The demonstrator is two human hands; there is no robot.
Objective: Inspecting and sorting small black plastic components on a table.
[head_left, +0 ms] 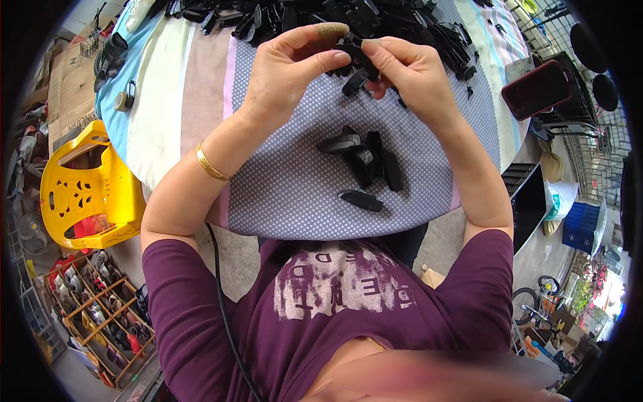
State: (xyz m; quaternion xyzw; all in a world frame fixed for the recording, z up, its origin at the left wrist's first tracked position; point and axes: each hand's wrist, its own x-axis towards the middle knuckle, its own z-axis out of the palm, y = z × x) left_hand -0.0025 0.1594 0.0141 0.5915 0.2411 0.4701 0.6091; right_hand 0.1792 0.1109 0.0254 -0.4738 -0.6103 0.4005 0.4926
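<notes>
My left hand (284, 70) and my right hand (418, 74) meet over the far half of the table, both closed on one small black plastic part (365, 63). A tan cover wraps the tip of my left forefinger. My right thumb and fingers pinch the part from the other side. A curved black piece (355, 83) shows just below my fingers; whether it joins the held part I cannot tell. Nearer to me lies a small group of black plastic pieces (362, 154), with a single curved piece (360, 199) apart from them.
A large heap of black parts (281, 15) covers the table's far side. The patterned cloth (281, 181) spreads beneath. A dark phone (538, 90) is at the right edge, a round-ended small object (124, 99) at the left. A yellow chair (94, 187) and a shoe rack (100, 315) stand left.
</notes>
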